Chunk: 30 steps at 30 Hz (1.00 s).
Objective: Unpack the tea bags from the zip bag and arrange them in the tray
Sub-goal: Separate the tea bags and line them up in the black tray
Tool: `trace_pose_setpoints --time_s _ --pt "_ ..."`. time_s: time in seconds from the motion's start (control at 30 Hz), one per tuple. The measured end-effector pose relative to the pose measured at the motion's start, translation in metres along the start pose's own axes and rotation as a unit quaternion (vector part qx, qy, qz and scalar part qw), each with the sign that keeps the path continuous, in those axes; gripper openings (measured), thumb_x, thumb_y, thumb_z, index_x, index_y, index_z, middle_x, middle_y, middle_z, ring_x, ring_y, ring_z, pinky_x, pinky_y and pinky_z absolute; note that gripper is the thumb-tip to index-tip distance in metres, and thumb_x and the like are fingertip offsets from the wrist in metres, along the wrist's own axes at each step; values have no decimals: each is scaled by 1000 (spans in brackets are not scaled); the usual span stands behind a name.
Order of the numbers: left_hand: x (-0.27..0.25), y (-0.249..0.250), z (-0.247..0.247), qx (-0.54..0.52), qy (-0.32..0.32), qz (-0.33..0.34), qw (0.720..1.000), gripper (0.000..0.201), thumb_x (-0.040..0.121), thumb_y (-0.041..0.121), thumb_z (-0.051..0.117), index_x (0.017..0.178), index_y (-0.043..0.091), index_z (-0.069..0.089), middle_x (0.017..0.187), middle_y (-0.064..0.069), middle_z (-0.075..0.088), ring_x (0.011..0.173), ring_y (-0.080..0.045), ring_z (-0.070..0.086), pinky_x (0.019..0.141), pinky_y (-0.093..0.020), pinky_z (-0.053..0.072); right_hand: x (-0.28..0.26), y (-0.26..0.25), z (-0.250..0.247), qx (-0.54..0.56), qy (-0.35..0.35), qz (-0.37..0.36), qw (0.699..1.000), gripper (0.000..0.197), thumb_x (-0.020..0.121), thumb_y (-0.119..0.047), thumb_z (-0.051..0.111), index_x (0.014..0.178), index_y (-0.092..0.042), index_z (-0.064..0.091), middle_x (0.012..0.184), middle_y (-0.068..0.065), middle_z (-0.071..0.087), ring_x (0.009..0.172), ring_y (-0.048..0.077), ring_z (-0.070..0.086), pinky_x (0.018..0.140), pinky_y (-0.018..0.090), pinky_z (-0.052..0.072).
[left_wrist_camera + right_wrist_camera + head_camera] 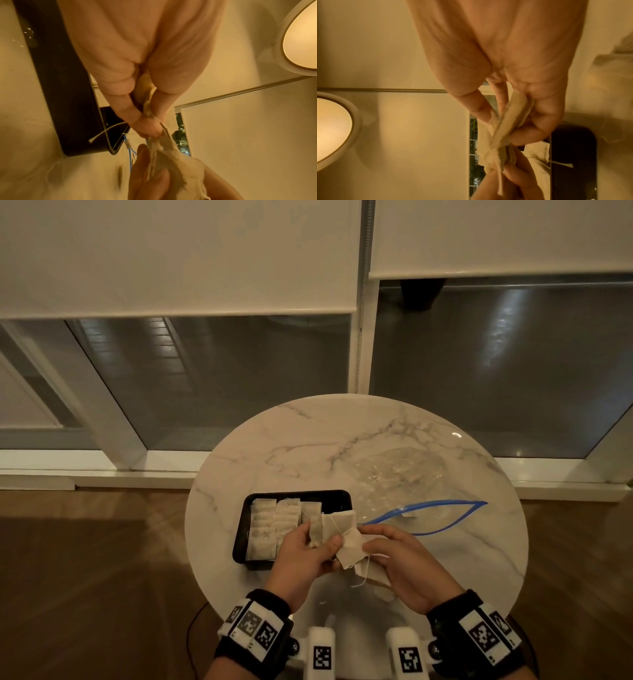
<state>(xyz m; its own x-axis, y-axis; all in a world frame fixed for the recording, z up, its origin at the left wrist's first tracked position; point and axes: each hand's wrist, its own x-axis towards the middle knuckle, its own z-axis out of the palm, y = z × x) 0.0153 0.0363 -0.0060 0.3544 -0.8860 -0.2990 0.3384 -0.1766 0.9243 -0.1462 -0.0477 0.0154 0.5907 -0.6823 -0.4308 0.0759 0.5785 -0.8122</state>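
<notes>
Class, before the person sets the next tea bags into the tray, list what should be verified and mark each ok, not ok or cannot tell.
1. Left hand grips tea bags: ok.
2. Right hand grips tea bags too: ok.
3. Held bags separated, strings untangled: cannot tell.
4. Tray has free space on its right side: ok.
5. Rows in tray lie tidy: ok.
6. Zip bag lies open beside the tray: ok; whether emptied: cannot tell.

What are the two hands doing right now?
Left hand: holding beige paper tea bags.
Right hand: holding more of those tea bags.
</notes>
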Motion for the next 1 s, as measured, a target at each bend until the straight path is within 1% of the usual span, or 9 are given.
trace_pose_setpoints --time_s 0.13,0.23,0.33,0.43,0.63,0.73,0.83,0.93,1.0 --pt "0 0 -1 -16 32 9 999 26 94 3 66 120 4 65 112 -19 74 106 -37 70 96 -58 55 -1 -3 -3 -1 -26 8 1000 43 87 15 44 124 0 60 112 26 71 94 33 71 74 39 57" --pt "-1 2 -3 -29 49 24 998 26 94 3 65 120 4 64 112 -17 74 104 -34 72 92 -57 57 -1 -2 -3 -31 -29 -10 999 48 85 21 46 124 -5 60 111 21 73 103 33 70 81 39 56" --pt "-2 7 -8 -61 71 41 995 26 94 3 64 120 6 65 112 -15 75 103 -30 73 84 -44 61 -1 -2 -1 -73 -5 -35 997 49 83 21 57 118 -12 65 104 15 75 97 29 73 74 35 57" --pt "-5 13 -19 -92 99 61 989 28 94 4 64 122 10 64 113 -10 75 105 -25 73 78 -32 61 2 -2 -1 -97 31 -60 993 46 83 16 63 117 -15 66 109 15 73 99 28 72 76 34 58" --pt "-7 23 -45 -148 163 88 972 27 96 8 64 123 7 65 115 -12 74 101 -22 72 73 -25 61 12 -3 4 -84 80 -90 989 36 86 15 60 113 -9 67 106 19 71 96 27 71 70 32 57" --pt "-7 23 -58 -171 190 89 963 23 96 7 63 119 9 66 112 -9 73 95 -18 71 69 -23 60 16 -9 12 -103 81 -100 986 30 89 8 62 111 -12 70 101 10 74 95 20 70 71 31 56" --pt "-9 21 -68 -181 216 86 956 22 96 8 64 118 11 66 110 -8 72 94 -18 69 75 -27 58 26 -13 21 -187 107 -121 969 25 89 -1 67 105 -19 74 100 2 74 94 13 66 72 24 47" --pt "-9 16 -74 -211 239 79 945 16 96 9 64 111 13 68 107 -7 71 90 -18 66 78 -30 54 40 -19 32 -222 116 -142 958 18 89 -2 69 100 -16 74 96 5 73 85 10 66 63 15 45" --pt "-9 13 -76 -225 251 76 938 16 96 9 64 110 14 68 108 -7 71 93 -19 66 79 -30 53 53 -20 39 -276 111 -147 943 14 88 -2 70 94 -15 71 92 3 72 83 11 66 62 17 49"
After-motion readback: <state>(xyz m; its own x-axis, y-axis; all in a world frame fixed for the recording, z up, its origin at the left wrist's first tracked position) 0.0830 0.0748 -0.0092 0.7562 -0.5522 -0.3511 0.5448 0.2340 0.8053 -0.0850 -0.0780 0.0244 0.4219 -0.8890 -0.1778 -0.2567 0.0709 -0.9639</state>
